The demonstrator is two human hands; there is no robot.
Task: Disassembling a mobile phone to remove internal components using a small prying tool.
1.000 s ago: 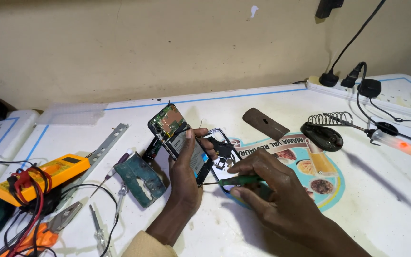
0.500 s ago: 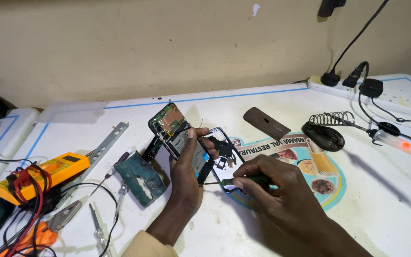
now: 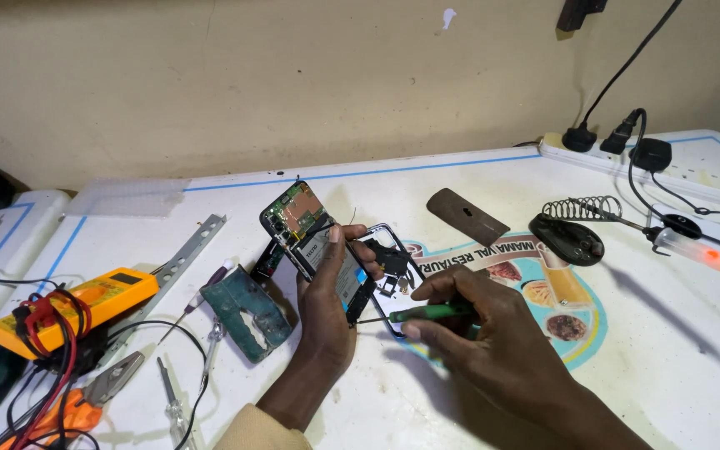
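My left hand (image 3: pixel 324 308) holds an opened phone (image 3: pixel 310 237) tilted up off the white table, its circuit board and battery exposed. A black phone frame (image 3: pixel 389 267) with loose dark parts lies just right of it. My right hand (image 3: pixel 485 337) grips a green-handled screwdriver (image 3: pixel 427 313), its thin tip pointing left at the lower edge of the phone. Both hands sit close together near the table's middle.
A teal worn block (image 3: pixel 247 312), a yellow multimeter (image 3: pixel 85 300) with red and black leads, orange-handled pliers (image 3: pixel 68 408), and tweezers (image 3: pixel 170 396) lie on the left. A brown phone cover (image 3: pixel 467 217), a soldering stand (image 3: pixel 572 233) and a power strip (image 3: pixel 677 162) are on the right.
My right hand has shifted slightly, bringing the screwdriver tip closer to the phone's lower edge. The left hand holds the phone as before.
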